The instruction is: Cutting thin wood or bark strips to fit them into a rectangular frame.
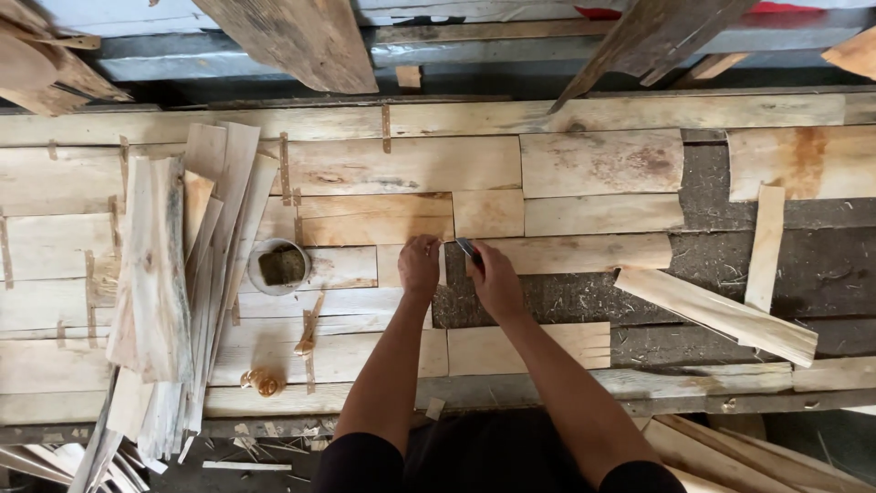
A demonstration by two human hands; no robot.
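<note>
Nearest the camera, the floor edge below the counter (547,388) carries wood chips, offcuts and loose strips (246,466). Both forearms extend from here over the counter front. The counter surface is dark, fibrous and dusty where bare, at the centre and right; the remainder is covered by pale veneer sheets (401,164) laid flat, edge to edge, several joined by brown tape strips. The left hand (419,265) rests palm down with its fingers pressed on a small veneer piece (394,265); the grip is flat and encloses nothing. The right hand (495,278) is closed around a small dark blade tool (468,248), whose tip meets the left end of a long veneer strip (584,253). The 2 hands lie just beside each other. To the left stand a round dish (279,267) holding a dark block, 1 small golden object (263,382) and a tall stack of narrow veneer strips (160,274). To the right, 2 loose strips (716,315) lie at angles on the bare surface. Beyond the counter's far edge, rough weathered planks (301,41) lean over grey metal rails (511,50).
</note>
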